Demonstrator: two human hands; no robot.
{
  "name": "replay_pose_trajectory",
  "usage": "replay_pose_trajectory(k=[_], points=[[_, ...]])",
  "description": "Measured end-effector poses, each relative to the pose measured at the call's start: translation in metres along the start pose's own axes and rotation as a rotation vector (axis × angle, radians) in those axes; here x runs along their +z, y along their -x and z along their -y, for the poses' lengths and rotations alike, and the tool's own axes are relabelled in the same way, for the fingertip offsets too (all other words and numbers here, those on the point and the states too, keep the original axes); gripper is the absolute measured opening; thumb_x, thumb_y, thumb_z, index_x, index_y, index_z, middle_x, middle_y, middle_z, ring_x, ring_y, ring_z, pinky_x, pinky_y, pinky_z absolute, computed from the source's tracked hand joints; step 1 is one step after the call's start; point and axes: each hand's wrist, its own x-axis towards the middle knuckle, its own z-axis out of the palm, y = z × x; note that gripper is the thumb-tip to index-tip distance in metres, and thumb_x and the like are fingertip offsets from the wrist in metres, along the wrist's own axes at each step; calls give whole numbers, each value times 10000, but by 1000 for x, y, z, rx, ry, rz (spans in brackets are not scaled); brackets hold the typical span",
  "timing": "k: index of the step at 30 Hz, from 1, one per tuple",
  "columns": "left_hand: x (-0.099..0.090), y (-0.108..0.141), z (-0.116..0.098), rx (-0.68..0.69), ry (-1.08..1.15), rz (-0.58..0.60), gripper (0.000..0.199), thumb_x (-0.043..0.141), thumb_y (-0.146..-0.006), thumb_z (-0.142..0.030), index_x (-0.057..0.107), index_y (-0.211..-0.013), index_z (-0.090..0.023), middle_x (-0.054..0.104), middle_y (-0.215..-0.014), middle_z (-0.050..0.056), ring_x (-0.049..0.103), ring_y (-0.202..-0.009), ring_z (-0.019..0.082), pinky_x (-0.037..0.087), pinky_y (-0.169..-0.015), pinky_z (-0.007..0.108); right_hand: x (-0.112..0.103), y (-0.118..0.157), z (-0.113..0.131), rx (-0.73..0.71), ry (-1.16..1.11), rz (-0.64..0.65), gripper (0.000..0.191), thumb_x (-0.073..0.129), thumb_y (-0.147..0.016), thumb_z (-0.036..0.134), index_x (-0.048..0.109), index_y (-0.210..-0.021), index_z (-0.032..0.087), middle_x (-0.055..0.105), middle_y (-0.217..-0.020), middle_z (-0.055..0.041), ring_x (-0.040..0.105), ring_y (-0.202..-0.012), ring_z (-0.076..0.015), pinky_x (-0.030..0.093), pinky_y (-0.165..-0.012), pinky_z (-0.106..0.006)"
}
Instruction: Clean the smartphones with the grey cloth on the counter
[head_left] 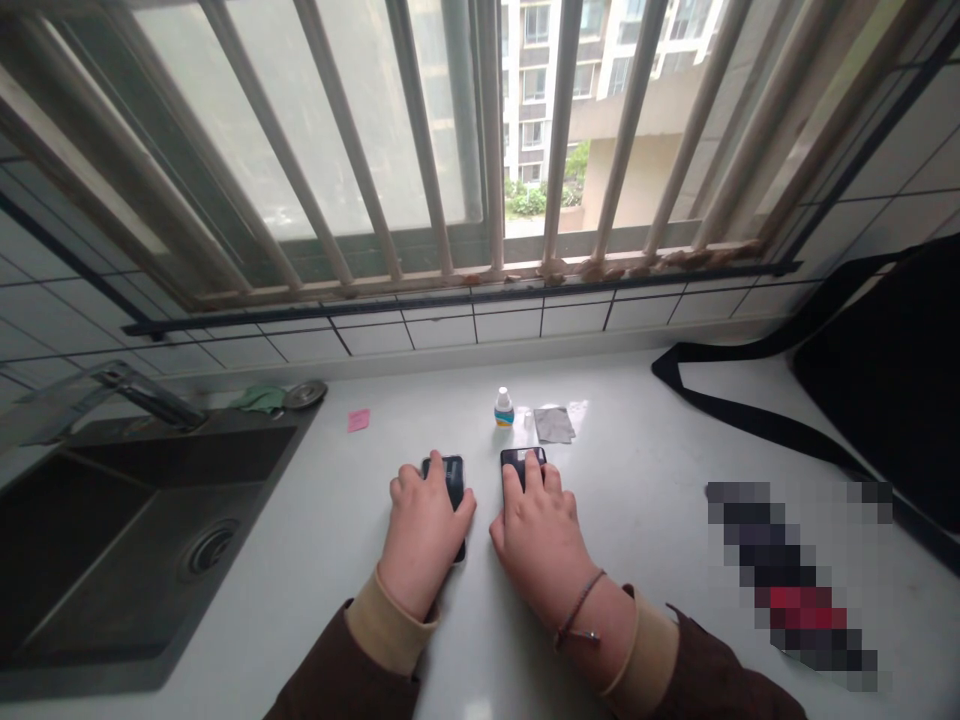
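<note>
Two dark smartphones lie flat on the white countertop [315, 590]. My left hand [424, 525] rests over the left smartphone [454, 480], its thumb along the right edge, other fingers at the left edge and one fingertip over the top. My right hand [544, 520] covers most of the right smartphone [513, 458], with fingertips on its upper part and the thumb by its left edge. The hands hide the lower portions of both phones. Just beyond them stand a small white-capped bottle [503, 410] with a colourful label and, beside it, a grey cloth square [553, 425].
On the left is a dark sink [97, 655] with a faucet [154, 400], a green cloth [259, 399] and a metal strainer [305, 394]. A pink note [358, 420] lies nearby. At right are a black bag [892, 370] with its strap and a pixelated object [787, 580]. A barred window rises behind.
</note>
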Motion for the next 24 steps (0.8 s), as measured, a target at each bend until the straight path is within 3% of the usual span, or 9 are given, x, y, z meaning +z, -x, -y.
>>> replay_pose_trajectory(k=[18, 24], points=[[3, -2, 1, -7, 23, -33, 658, 623, -937, -437, 592, -1466, -46, 566, -1099, 178, 569, -1042, 361, 442, -1015, 466, -5, -2, -6, -36, -3, -40, 491, 608, -923, 281, 608, -1406, 198, 501, -1561, -217, 473, -1322, -404, 486, -976, -530], [1, 1, 0, -11, 30, -14, 678, 622, -953, -464, 569, -1486, -50, 579, -1123, 194, 580, -1066, 370, 456, -1006, 474, -14, -10, -12, -25, -46, -156, 458, 553, -1024, 428, 594, -1418, 199, 530, -1528, -204, 423, -1388, -403, 438, -1043, -538]])
